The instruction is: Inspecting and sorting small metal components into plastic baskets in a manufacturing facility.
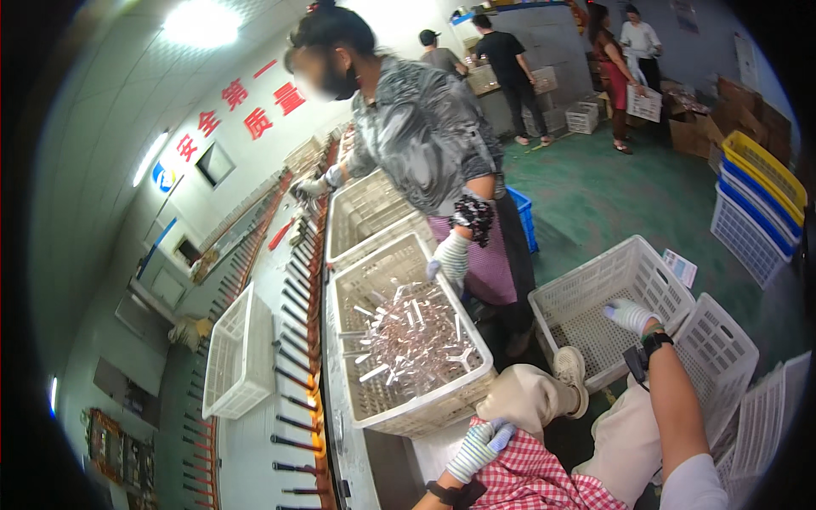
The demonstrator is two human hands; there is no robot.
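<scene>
My left hand [478,450], in a striped knit glove with bluish fingertips, is at the edge of the red checked apron [544,472] over my lap. Its fingers are curled together; what they hold, if anything, is hidden. My right hand [631,316], gloved alike, reaches over a white plastic crate [578,306] on the floor to my right, fingers stretched out and holding nothing visible. On the bench before me another white crate [425,414] contains a heap of small shiny metal-and-clear parts [412,327]. A co-worker's gloved hand [450,257] rests on that crate's far rim.
The co-worker [425,127] stands close at the bench beside another crate [374,208]. A line of black-handled tools [297,395] runs along the bench, with a tilted white crate [240,353] beyond. More crates [718,348] stand at right, near stacked blue and yellow baskets [761,200].
</scene>
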